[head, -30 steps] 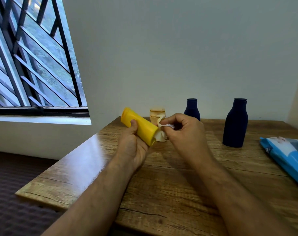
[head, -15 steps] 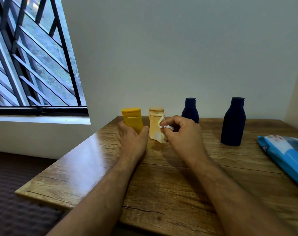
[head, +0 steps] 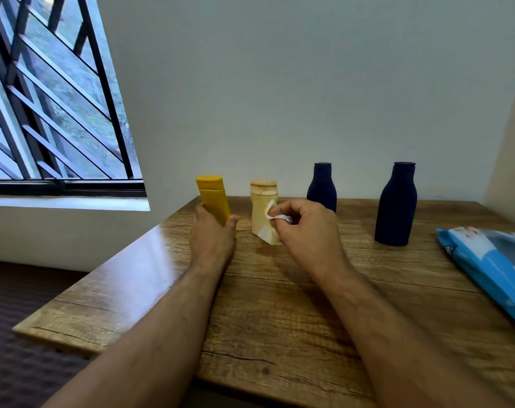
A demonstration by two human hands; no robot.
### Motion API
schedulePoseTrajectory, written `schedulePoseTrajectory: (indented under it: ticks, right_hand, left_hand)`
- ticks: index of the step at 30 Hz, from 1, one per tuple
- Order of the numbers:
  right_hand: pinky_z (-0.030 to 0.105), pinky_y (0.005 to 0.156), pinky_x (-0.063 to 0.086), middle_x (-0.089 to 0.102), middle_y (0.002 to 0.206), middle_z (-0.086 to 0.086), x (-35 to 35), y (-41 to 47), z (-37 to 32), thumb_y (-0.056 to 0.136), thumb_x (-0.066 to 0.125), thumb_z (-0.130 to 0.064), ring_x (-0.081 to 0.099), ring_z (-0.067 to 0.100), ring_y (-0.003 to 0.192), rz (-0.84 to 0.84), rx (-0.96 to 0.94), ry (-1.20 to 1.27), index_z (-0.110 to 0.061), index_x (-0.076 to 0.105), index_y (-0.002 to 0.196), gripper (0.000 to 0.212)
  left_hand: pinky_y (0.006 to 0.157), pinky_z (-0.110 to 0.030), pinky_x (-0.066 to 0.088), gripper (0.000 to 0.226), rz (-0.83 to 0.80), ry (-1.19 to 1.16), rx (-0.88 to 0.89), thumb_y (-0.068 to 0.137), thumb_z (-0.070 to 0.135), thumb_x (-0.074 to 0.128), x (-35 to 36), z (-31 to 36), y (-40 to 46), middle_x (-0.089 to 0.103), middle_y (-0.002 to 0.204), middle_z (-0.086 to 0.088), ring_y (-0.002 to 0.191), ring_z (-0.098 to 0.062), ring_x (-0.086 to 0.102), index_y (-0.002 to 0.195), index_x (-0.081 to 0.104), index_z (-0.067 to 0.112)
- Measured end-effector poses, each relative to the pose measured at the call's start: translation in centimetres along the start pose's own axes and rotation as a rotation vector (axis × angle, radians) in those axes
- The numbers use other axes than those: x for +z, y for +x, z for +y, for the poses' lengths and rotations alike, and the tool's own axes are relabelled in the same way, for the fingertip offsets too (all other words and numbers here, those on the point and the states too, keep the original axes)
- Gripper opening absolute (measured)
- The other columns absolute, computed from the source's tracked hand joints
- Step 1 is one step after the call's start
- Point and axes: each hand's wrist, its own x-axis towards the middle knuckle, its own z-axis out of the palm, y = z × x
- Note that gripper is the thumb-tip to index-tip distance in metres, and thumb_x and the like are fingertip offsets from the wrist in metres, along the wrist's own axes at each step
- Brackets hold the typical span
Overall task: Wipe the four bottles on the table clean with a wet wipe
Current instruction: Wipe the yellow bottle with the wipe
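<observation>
yellow bottle [head: 212, 198] now upright in left hand [head: 212, 235]'s grip; right hand [head: 305, 228] pinching crumpled, seemingly damp wipe [head: 275, 216]

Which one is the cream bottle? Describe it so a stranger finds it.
Start at the wooden table below the barred window. Four bottles line its far edge; second from the left is the squat cream plastic bottle. Unlike its yellow and navy neighbours, it is pale.

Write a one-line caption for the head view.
Left hand holds yellow bottle; right hand pinches wet wipe.
</observation>
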Motion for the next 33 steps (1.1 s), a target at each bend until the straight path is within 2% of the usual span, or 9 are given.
schedulePoseTrajectory:
  ticks: [9,22,27,30,33]
  right_hand:
    - [0.025,0.086,0.058,0.071,0.109,-0.008,0.0,0.1,0.0,0.089,0.069,-0.015,0.064,0.005,0.099,-0.001,0.018,0.002,-0.024,0.075,0.097,0.013]
    - [0.014,0.079,0.052,0.07,0.111,-0.009,-0.1,0.3,0.2,0.09,0.069,-0.015,0.062,0.003,0.099,0.001,0.015,-0.019,-0.026,0.075,0.096,0.013]
    - [0.02,0.083,0.056,0.071,0.106,-0.01,0.0,0.3,0.3,0.089,0.069,-0.015,0.062,0.003,0.097,0.013,0.0,-0.014,-0.027,0.075,0.093,0.014]
    - [0.019,0.083,0.055,0.07,0.105,-0.011,0.0,0.3,0.4,0.09,0.068,-0.015,0.061,0.002,0.096,0.01,-0.004,-0.026,-0.026,0.075,0.094,0.014]
    - [0.02,0.084,0.055,0.07,0.107,-0.011,-0.2,0.3,0.5,0.09,0.067,-0.015,0.06,0.002,0.096,0.011,0.0,-0.049,-0.025,0.075,0.096,0.014]
  left_hand:
    - [0.106,-0.046,0.043,0.074,-0.006,0.046,-0.003,0.086,0.036,0.078,0.7,0.0,1.1,0.054,0.143,-0.01,0.13,-0.032,0.052,0.145,0.04,0.013]
    - [0.105,-0.048,0.047,0.076,-0.068,0.125,-0.081,0.08,0.033,0.084,1.1,-0.5,1.8,0.055,0.14,-0.012,0.128,-0.034,0.053,0.14,0.042,0.012]
    - [0.1,-0.045,0.049,0.077,-0.09,0.143,-0.093,0.077,0.031,0.086,1.2,-0.6,1.8,0.057,0.133,-0.012,0.123,-0.034,0.055,0.136,0.041,0.011]
    - [0.095,-0.043,0.05,0.077,-0.094,0.169,-0.098,0.075,0.031,0.086,1.1,-0.6,1.5,0.058,0.128,-0.012,0.119,-0.033,0.057,0.134,0.041,0.01]
    - [0.094,-0.043,0.052,0.086,-0.088,0.183,-0.102,0.077,0.028,0.083,0.9,-0.5,1.0,0.058,0.129,-0.014,0.118,-0.035,0.058,0.143,0.033,0.006]
